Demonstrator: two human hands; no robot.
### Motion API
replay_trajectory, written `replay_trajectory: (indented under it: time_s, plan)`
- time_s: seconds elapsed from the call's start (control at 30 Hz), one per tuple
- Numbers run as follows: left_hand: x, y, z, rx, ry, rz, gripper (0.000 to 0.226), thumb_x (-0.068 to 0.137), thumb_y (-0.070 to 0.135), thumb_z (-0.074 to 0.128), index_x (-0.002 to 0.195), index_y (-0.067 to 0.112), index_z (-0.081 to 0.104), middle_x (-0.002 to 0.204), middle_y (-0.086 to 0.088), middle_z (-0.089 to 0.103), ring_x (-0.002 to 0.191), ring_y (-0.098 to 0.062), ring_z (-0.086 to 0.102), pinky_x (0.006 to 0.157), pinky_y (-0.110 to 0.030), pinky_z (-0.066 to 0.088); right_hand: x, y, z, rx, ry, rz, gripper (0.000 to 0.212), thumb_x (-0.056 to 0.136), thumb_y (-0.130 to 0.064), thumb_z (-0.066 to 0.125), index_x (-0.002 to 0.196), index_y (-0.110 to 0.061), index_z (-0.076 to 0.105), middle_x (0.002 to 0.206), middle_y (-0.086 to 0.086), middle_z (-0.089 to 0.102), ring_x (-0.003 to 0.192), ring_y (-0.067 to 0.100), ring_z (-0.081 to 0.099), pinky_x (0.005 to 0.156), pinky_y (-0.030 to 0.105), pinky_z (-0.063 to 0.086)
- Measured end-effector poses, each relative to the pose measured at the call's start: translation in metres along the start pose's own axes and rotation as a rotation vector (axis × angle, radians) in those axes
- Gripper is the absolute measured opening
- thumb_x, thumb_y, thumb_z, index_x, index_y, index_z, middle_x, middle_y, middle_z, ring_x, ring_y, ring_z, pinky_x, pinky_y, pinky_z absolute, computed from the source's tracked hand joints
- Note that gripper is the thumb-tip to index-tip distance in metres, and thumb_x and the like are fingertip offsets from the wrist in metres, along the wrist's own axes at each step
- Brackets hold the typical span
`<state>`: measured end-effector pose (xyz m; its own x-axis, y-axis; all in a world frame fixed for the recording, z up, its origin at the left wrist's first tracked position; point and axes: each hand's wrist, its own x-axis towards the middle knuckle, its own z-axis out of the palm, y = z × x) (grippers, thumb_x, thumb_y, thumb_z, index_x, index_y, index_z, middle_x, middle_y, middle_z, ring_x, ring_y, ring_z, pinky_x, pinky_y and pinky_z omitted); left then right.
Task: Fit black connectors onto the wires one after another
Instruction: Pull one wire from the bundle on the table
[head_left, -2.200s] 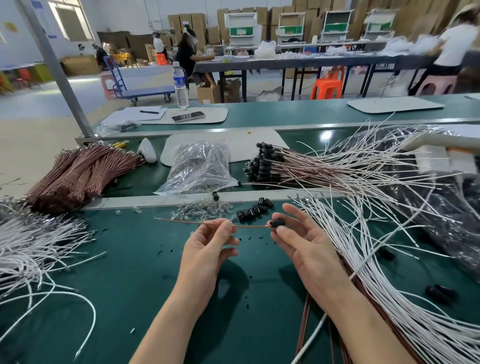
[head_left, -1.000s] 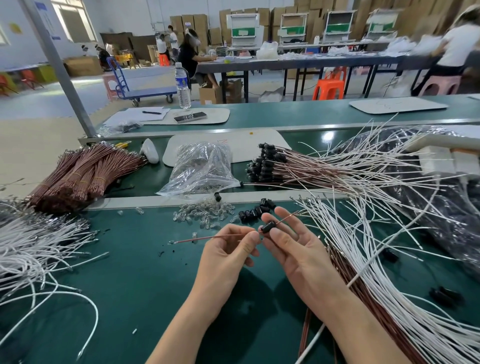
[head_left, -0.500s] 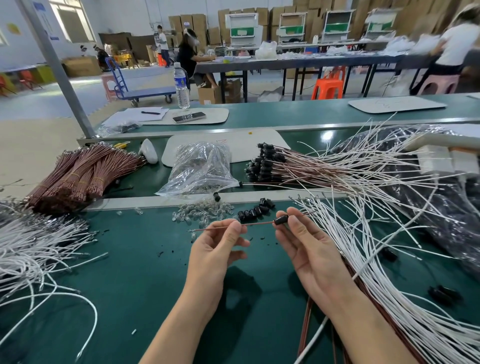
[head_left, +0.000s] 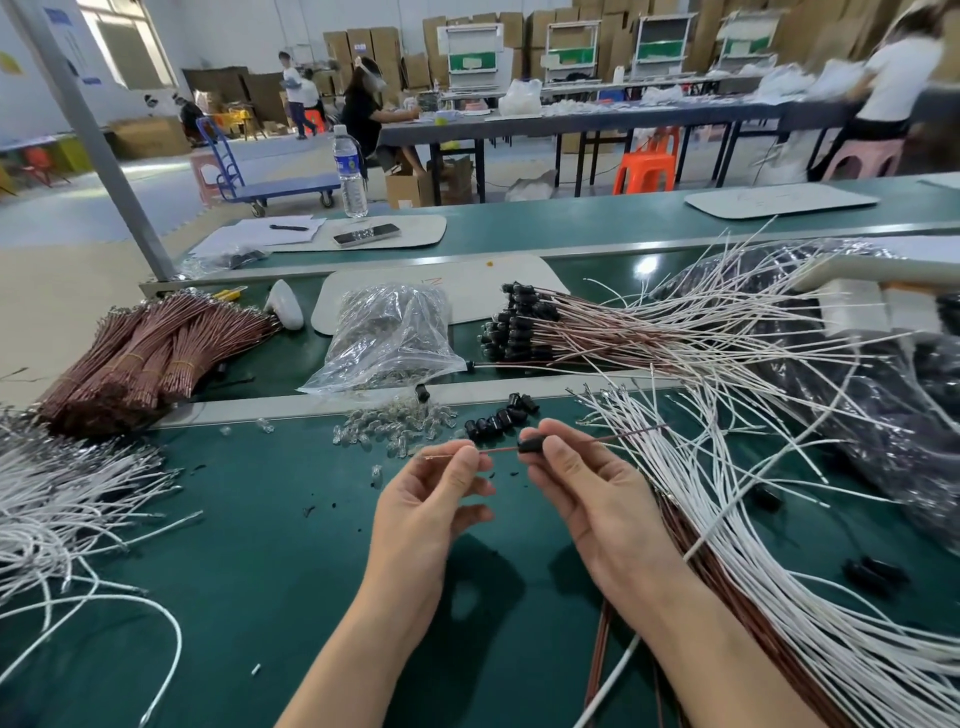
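Above the green bench my left hand (head_left: 434, 501) pinches a thin brown wire (head_left: 497, 452) near its left end. My right hand (head_left: 587, 488) pinches a black connector (head_left: 531, 445) threaded on that wire; the wire's other end pokes out to the right past my fingers. A short row of loose black connectors (head_left: 498, 418) lies just behind my hands. Further back lies a pile of brown wires with black connectors fitted (head_left: 519, 327).
Small clear bulbs (head_left: 395, 428) are scattered by a clear plastic bag (head_left: 387, 338). White wires (head_left: 727, 519) fan across the right side, more white wires (head_left: 62, 499) lie left. Bundled brown wires (head_left: 145, 353) sit back left. People work at far tables.
The wire has slid to the right through the connector, so less of it sticks out left of my left hand. Both hands keep their grips and have drifted slightly.
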<state>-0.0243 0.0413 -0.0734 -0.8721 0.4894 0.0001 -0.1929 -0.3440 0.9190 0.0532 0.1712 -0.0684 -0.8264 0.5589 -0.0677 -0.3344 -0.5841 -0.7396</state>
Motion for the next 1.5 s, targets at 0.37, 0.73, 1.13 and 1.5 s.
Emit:
replay_trajectory:
  time_s: [0.37,0.73,1.13,1.5]
  plan:
    - [0.004,-0.005,0.037,0.686,-0.191,0.074,0.014,0.099,0.033,0.061,0.091,0.026,0.069,0.079,0.008,0.070,0.063,-0.006,0.059,0.059,-0.024,0.049,0.005,-0.058,-0.041,0.142,0.369,-0.323,0.016,0.087,-0.014,0.067,0.100,-0.009,0.074,0.112,0.014,0.074,0.091,0.017,0.073,0.078,0.022,0.060]
    - [0.064,-0.017,0.141,1.361,-0.403,-0.200,0.026,0.097,0.016,0.049,0.077,0.002,0.060,0.071,-0.005,0.075,0.046,-0.018,0.056,0.057,-0.027,0.054,0.009,-0.066,-0.058,0.111,0.592,-0.385,0.009,0.096,-0.012,0.063,0.101,-0.010,0.071,0.099,0.004,0.074,0.086,0.012,0.072,0.074,0.017,0.057]
    - [0.068,-0.009,0.151,0.850,-0.353,-0.434,0.024,0.100,0.022,0.055,0.078,0.011,0.058,0.050,0.005,0.059,0.036,-0.005,0.044,0.038,-0.016,0.030,0.008,-0.067,-0.058,0.211,0.563,-0.358,0.015,0.099,-0.012,0.061,0.111,-0.005,0.068,0.111,0.011,0.071,0.089,0.015,0.071,0.080,0.022,0.060]
    - [0.070,0.104,0.093,0.113,0.212,0.235,0.018,0.105,0.026,0.049,0.102,0.010,0.058,0.087,0.000,0.067,0.058,-0.005,0.062,0.054,-0.020,0.051,-0.005,-0.068,-0.044,0.160,-0.077,-0.100,0.019,0.094,-0.019,0.064,0.109,-0.010,0.072,0.107,0.009,0.073,0.096,0.021,0.070,0.086,0.032,0.060]
